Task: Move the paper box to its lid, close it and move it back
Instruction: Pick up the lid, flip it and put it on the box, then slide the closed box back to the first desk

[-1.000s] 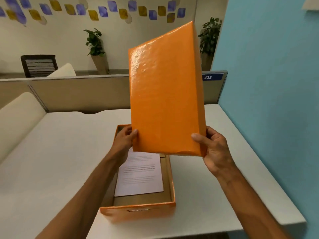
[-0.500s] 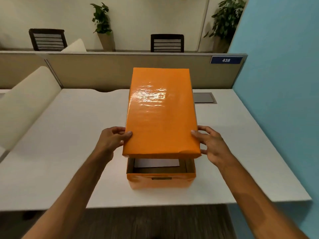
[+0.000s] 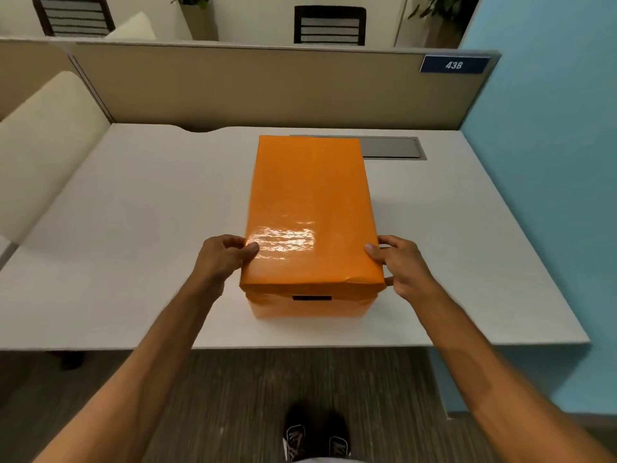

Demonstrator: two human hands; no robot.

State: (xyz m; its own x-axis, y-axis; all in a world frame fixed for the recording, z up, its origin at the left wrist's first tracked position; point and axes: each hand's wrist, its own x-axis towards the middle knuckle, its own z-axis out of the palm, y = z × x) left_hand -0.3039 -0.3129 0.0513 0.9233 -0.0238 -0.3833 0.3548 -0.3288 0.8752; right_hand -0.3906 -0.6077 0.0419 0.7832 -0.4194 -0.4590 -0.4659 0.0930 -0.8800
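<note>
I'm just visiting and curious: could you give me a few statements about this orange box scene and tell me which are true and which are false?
1. The orange lid sits on top of the box. True.
2. Only one hand touches the lid. False: the left hand and the right hand hold its two long sides near the front edge.
3. The box stands on the floor. False: it stands on the white desk, near its front edge.
4. A blue sign on the partition reads 438. True.
5. A sheet of paper can be seen inside the box. False: the lid covers the inside.
</note>
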